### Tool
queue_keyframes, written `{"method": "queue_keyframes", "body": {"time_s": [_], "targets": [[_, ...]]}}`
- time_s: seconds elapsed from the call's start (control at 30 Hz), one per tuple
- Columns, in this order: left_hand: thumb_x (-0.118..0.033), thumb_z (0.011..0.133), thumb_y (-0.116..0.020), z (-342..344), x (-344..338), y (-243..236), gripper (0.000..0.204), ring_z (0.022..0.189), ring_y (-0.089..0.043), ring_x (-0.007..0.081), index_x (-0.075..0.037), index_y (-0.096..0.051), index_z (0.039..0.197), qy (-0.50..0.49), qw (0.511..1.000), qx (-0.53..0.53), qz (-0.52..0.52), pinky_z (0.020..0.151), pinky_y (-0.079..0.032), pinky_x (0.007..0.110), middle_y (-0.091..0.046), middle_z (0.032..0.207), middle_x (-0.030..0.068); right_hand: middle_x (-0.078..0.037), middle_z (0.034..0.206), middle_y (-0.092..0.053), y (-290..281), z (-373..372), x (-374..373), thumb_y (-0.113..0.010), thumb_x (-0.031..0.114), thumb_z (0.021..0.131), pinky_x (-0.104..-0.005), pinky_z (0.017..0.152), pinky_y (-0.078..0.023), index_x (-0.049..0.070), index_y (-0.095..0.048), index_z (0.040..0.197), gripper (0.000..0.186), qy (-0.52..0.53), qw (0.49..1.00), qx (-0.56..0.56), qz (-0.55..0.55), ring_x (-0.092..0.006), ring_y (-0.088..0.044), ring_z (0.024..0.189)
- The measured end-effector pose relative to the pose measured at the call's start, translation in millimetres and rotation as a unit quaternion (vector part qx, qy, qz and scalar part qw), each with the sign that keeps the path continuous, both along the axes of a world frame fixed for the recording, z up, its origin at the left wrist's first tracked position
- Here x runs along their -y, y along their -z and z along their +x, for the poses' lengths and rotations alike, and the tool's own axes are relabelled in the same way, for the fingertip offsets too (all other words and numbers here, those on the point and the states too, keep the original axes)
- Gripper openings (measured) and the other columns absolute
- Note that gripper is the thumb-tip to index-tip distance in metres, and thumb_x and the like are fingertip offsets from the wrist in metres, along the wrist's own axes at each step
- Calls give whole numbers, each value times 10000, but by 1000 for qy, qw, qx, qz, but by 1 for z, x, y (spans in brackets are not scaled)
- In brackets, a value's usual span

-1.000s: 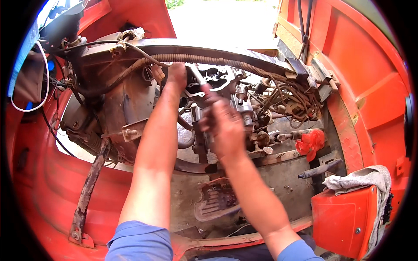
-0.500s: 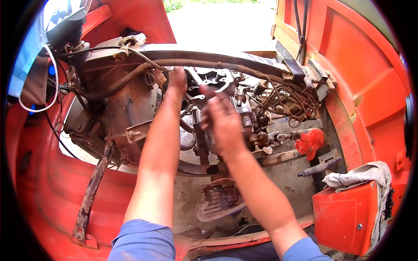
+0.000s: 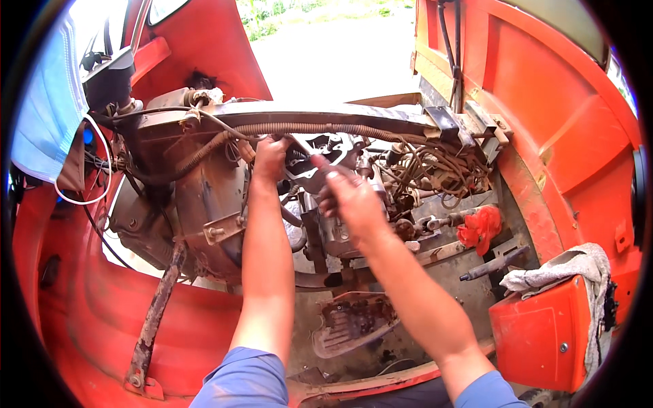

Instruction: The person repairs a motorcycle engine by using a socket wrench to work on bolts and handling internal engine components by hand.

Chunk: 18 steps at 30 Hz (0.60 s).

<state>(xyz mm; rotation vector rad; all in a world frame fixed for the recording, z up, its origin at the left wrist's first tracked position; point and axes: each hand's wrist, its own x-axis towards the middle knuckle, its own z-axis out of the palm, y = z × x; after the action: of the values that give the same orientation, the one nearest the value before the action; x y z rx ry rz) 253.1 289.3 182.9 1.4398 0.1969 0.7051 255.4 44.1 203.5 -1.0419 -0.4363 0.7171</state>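
Over the engine (image 3: pixel 340 231), my left hand (image 3: pixel 271 160) is closed round one end of a slim, silvery bar-shaped tool (image 3: pixel 303 145), likely a wrench handle. Its working end is hidden behind that hand. My right hand (image 3: pixel 355 202) is just to the right, slightly blurred, thumb and fingers apart and partly bent. Its foremost fingertip lies at the tool's other end; I cannot tell whether it presses on it. Beneath and behind the tool shows the engine's opened top, with a pale gasket-like edge (image 3: pixel 345 146).
A dark frame rail (image 3: pixel 326 113) with a ribbed conduit (image 3: pixel 306 128) crosses behind my hands. Loose wiring (image 3: pixel 449 170) hangs at right, above a red rag (image 3: pixel 479 230). A grey cloth (image 3: pixel 564 268) drapes a red box (image 3: pixel 537 333). A blue face mask (image 3: pixel 47 102) hangs at left.
The view has shifted, so the engine and my hands sit lower in the picture. My right hand is less blurred and stays close to the tool's end. My left hand keeps its grip.
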Motion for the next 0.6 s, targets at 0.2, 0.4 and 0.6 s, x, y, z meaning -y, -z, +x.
{"method": "queue_keyframes", "body": {"time_s": [0.2, 0.4, 0.6], "targets": [[7, 880, -721, 16, -31, 40, 131, 834, -659, 100, 12, -740, 1009, -125, 983, 100, 87, 785, -562, 236, -725, 941, 30, -27, 949, -649, 12, -78, -43, -652, 213, 1002, -266, 666, -519, 42, -350, 1531, 633, -83, 996, -25, 26, -99, -597, 737], [-64, 918, -721, 26, -9, 35, 137, 842, -641, 101, -1, -722, 1039, -62, 988, 138, 37, 795, -507, 257, -723, 948, 12, -23, 778, -567, -15, 29, 0, -525, 316, 1048, -257, 597, -479, 15, -636, 1000, 325, 165, 982, -77, 56, -120, -563, 687], [-117, 942, -723, 19, -34, 46, 169, 839, -624, 94, 0, -720, 1063, -48, 994, 94, -2, 782, -501, 259, -715, 955, 14, -62, 857, -652, -10, 3, -9, -546, 273, 1012, -285, 668, -531, 51, -625, 995, 236, 46, 998, -36, 39, -138, -623, 752]]}}
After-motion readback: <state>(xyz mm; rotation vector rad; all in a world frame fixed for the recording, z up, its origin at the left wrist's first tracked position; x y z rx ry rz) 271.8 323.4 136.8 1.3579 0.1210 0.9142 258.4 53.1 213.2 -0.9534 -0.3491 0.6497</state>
